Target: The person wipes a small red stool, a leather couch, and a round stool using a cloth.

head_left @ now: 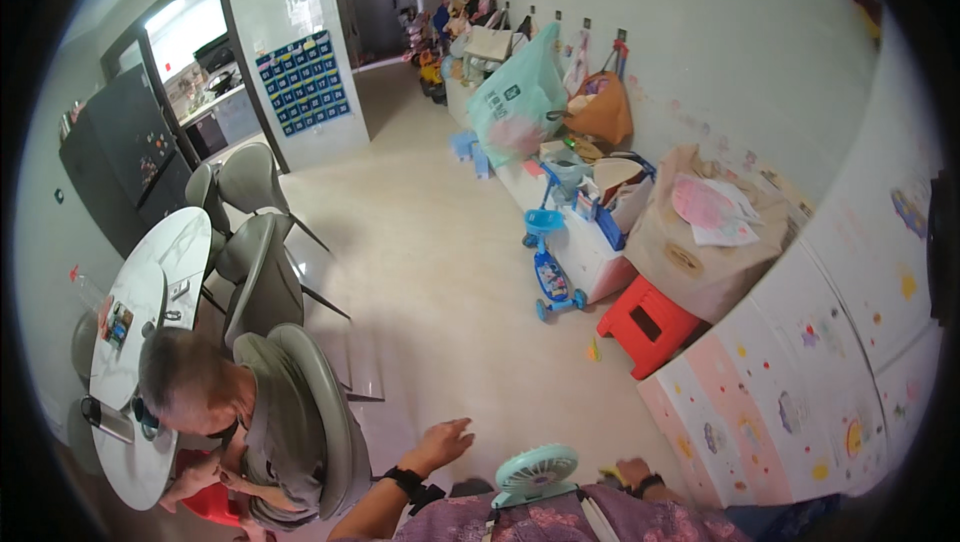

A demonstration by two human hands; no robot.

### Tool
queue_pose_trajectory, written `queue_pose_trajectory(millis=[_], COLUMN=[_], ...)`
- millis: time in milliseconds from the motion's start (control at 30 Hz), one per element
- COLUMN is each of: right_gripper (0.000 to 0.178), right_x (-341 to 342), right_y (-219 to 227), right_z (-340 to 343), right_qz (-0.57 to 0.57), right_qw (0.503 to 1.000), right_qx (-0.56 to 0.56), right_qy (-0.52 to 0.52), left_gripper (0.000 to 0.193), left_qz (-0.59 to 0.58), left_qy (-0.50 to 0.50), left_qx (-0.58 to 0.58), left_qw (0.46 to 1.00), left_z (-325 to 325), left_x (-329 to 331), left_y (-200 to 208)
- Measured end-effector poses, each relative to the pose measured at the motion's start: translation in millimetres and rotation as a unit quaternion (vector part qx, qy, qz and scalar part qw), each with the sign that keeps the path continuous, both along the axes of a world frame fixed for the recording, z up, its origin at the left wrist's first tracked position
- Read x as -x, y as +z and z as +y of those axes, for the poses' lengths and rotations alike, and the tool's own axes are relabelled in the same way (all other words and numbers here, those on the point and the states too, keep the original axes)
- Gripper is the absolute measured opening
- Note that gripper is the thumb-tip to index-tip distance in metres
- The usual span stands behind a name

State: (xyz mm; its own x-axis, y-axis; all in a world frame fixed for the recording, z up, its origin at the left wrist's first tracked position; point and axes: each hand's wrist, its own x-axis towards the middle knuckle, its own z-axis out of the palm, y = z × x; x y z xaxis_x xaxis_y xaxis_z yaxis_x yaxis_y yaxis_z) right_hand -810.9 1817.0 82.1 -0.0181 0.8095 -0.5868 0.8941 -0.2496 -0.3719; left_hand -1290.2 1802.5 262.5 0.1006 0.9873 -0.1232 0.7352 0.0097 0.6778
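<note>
My left hand (442, 444) is held out in front of me over the floor, its fingers stretched and holding nothing. A dark band (405, 482) is round that wrist. My right hand (633, 472) is low and close to my body, its fingers curled and partly hidden. A small yellow thing (608, 473) shows against it, too small to name. Between the two hands a mint-green portable fan (537, 472) hangs at my chest on straps, over purple patterned clothing.
At left a person (285, 432) sits on a grey chair (335, 422) beside a white marble-look table (190, 242). Ahead on the right stand a blue child's scooter (550, 272), a red stool (650, 327), a large green bag (520, 92) and white stickered drawers (770, 402).
</note>
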Motion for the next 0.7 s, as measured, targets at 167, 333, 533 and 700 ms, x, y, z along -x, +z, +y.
queue_pose_trajectory(millis=[167, 333, 533, 700], right_gripper=[0.052, 0.046, 0.041, 0.039], right_x=[108, 138, 140, 236], right_y=[88, 78, 13, -35], right_z=[213, 309, 372, 501], right_qz=[0.007, -0.016, 0.001, -0.019], right_qw=[0.991, 0.997, 0.998, 0.985], right_qx=[-0.118, -0.075, 0.014, 0.091], right_qy=[-0.068, -0.018, 0.059, 0.146], left_gripper=[0.038, 0.031, 0.033, 0.035], left_qz=[-0.049, 0.057, 0.04, 0.029], left_qy=[0.217, 0.201, 0.178, 0.185], left_qx=[0.021, 0.055, -0.086, -0.124], left_qw=[0.975, 0.976, 0.979, 0.975], left_z=[56, 172, 383, 517], left_x=[83, 154, 230, 316], left_y=[-34, -35, 45, 16])
